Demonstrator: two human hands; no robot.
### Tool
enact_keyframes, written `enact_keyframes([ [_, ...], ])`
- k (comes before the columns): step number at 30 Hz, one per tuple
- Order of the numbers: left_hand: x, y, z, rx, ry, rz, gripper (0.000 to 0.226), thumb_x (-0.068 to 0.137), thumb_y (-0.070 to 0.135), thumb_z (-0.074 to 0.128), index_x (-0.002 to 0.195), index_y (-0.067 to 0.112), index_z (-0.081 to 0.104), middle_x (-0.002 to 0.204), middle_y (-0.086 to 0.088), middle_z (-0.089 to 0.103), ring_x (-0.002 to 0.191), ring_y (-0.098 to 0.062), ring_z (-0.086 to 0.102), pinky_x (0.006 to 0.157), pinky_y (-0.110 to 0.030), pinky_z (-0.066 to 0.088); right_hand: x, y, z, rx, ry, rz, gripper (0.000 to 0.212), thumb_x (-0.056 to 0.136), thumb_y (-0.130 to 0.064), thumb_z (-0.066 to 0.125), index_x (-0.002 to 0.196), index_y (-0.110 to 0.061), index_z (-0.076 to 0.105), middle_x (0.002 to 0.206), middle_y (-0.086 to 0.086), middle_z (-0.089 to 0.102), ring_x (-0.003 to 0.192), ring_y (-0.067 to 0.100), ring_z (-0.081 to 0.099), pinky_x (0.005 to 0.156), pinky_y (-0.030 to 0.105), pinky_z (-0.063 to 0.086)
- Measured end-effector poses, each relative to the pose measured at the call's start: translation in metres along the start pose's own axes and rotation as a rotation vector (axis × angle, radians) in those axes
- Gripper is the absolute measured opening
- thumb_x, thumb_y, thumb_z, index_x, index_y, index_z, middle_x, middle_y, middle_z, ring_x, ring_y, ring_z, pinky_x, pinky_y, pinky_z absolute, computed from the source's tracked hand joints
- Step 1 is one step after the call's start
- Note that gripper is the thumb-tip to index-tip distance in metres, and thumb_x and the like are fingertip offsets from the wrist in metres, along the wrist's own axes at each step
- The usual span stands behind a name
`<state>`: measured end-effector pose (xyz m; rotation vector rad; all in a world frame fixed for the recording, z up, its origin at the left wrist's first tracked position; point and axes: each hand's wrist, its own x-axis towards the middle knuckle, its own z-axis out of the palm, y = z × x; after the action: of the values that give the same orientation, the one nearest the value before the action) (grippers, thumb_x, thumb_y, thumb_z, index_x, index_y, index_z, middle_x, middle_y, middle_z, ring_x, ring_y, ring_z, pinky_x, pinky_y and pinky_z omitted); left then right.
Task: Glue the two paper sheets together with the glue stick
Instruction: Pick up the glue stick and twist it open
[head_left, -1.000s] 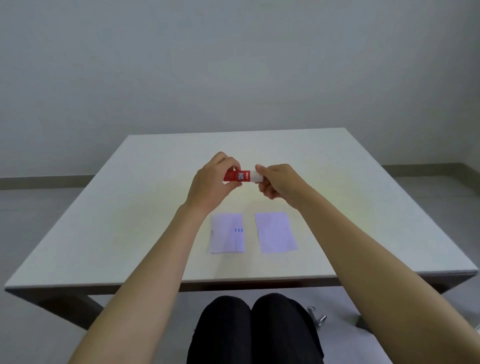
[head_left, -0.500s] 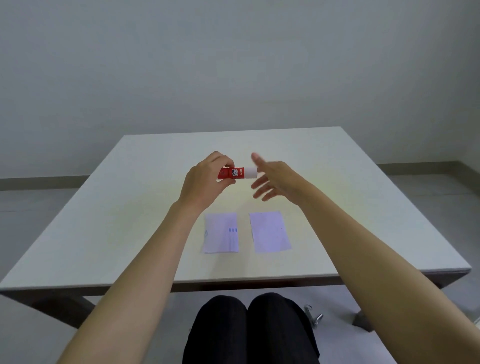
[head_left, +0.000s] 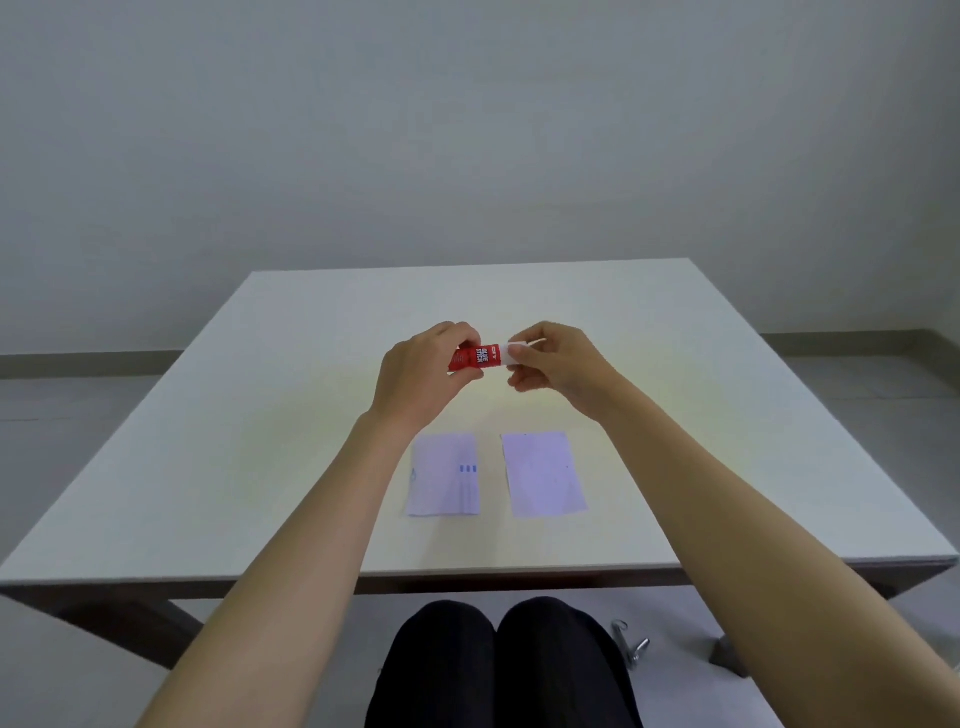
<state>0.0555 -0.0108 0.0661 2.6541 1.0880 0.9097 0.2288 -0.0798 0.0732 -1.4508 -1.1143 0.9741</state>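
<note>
A red glue stick (head_left: 480, 357) with a white end is held level above the middle of the white table (head_left: 260, 415). My left hand (head_left: 422, 379) grips its red body. The thumb and fingers of my right hand (head_left: 556, 366) pinch its white end. Below my hands two pale paper sheets lie flat side by side near the table's front: the left sheet (head_left: 442, 475) carries small blue marks, the right sheet (head_left: 543, 474) is nearly plain. Neither hand touches the sheets.
The table's front edge runs just above my knees (head_left: 498, 660) in dark trousers. A small metal object (head_left: 631, 647) lies on the floor under the table at the right. A plain wall stands behind the table.
My right hand pinched the white end a second ago, opened and came off it half a second ago, and now pinches it again. My left hand has kept hold of the red body.
</note>
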Motion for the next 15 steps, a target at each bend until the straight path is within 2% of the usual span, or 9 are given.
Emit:
enact_keyframes([
  [2, 0.001, -0.005, 0.0, -0.039, -0.003, -0.074, 0.035, 0.079, 0.031, 0.07, 0.114, 0.028, 0.062, 0.099, 0.011, 0.068, 0.075, -0.013, 0.055, 0.066, -0.024, 0.036, 0.003, 0.002, -0.008, -0.03, 0.088, -0.075, 0.013, 0.088, -0.004, 0.062, 0.1, -0.003, 0.06, 0.082, 0.012, 0.061, 0.059, 0.022, 0.062, 0.059, 0.025, 0.057],
  [5, -0.004, -0.018, -0.001, -0.196, 0.014, -0.228, 0.044, 0.083, 0.031, 0.067, 0.126, 0.03, 0.059, 0.098, 0.015, 0.065, 0.082, -0.011, 0.059, 0.074, -0.027, 0.044, 0.008, 0.016, -0.027, -0.237, 0.258, -0.012, 0.021, 0.084, -0.006, 0.065, 0.104, -0.007, 0.061, 0.088, 0.01, 0.06, 0.053, 0.018, 0.059, 0.052, 0.02, 0.053],
  [7, -0.009, -0.026, 0.0, -0.33, 0.058, -0.307, 0.032, 0.084, 0.027, 0.066, 0.116, 0.024, 0.067, 0.096, 0.008, 0.069, 0.085, -0.015, 0.064, 0.077, -0.025, 0.046, 0.01, 0.032, -0.039, -0.465, 0.336, 0.063, 0.024, 0.083, -0.009, 0.066, 0.106, -0.003, 0.061, 0.092, 0.011, 0.064, 0.061, 0.022, 0.061, 0.059, 0.027, 0.053],
  [8, -0.012, -0.028, 0.0, -0.408, 0.079, -0.346, 0.026, 0.084, 0.024, 0.066, 0.11, 0.021, 0.069, 0.093, 0.004, 0.071, 0.083, -0.015, 0.065, 0.074, -0.019, 0.046, 0.011, 0.04, -0.044, -0.585, 0.349, 0.073, 0.022, 0.083, -0.01, 0.064, 0.103, 0.0, 0.063, 0.095, 0.013, 0.067, 0.07, 0.027, 0.063, 0.067, 0.033, 0.052],
  [10, -0.016, -0.027, 0.002, -0.561, 0.112, -0.454, 0.016, 0.082, 0.021, 0.068, 0.097, 0.02, 0.069, 0.082, 0.008, 0.073, 0.073, -0.002, 0.066, 0.064, -0.007, 0.043, 0.01, 0.054, -0.049, -0.738, 0.332, 0.076, 0.022, 0.083, -0.01, 0.06, 0.098, 0.005, 0.066, 0.099, 0.02, 0.07, 0.09, 0.035, 0.064, 0.077, 0.039, 0.051],
  [12, -0.016, -0.023, 0.002, -0.644, 0.14, -0.543, 0.009, 0.08, 0.023, 0.068, 0.088, 0.025, 0.063, 0.067, 0.018, 0.072, 0.067, 0.013, 0.062, 0.056, -0.003, 0.038, 0.009, 0.063, -0.05, -0.844, 0.287, 0.087, 0.031, 0.086, -0.013, 0.056, 0.113, 0.002, 0.063, 0.109, 0.021, 0.067, 0.103, 0.037, 0.061, 0.084, 0.041, 0.049],
  [13, -0.016, -0.021, 0.002, -0.672, 0.15, -0.558, 0.009, 0.08, 0.024, 0.067, 0.087, 0.025, 0.062, 0.063, 0.021, 0.071, 0.067, 0.016, 0.061, 0.056, -0.002, 0.038, 0.008, 0.068, -0.05, -0.889, 0.271, 0.088, 0.037, 0.088, -0.014, 0.054, 0.122, -0.002, 0.059, 0.115, 0.02, 0.064, 0.109, 0.036, 0.058, 0.087, 0.04, 0.048],
  [15, -0.015, -0.016, 0.003, -0.723, 0.155, -0.548, 0.007, 0.08, 0.023, 0.066, 0.086, 0.026, 0.063, 0.064, 0.025, 0.071, 0.069, 0.016, 0.062, 0.06, -0.001, 0.039, 0.008, 0.076, -0.05, -0.937, 0.267, 0.081, 0.04, 0.089, -0.014, 0.05, 0.128, -0.005, 0.054, 0.121, 0.018, 0.06, 0.112, 0.035, 0.056, 0.088, 0.039, 0.046],
])
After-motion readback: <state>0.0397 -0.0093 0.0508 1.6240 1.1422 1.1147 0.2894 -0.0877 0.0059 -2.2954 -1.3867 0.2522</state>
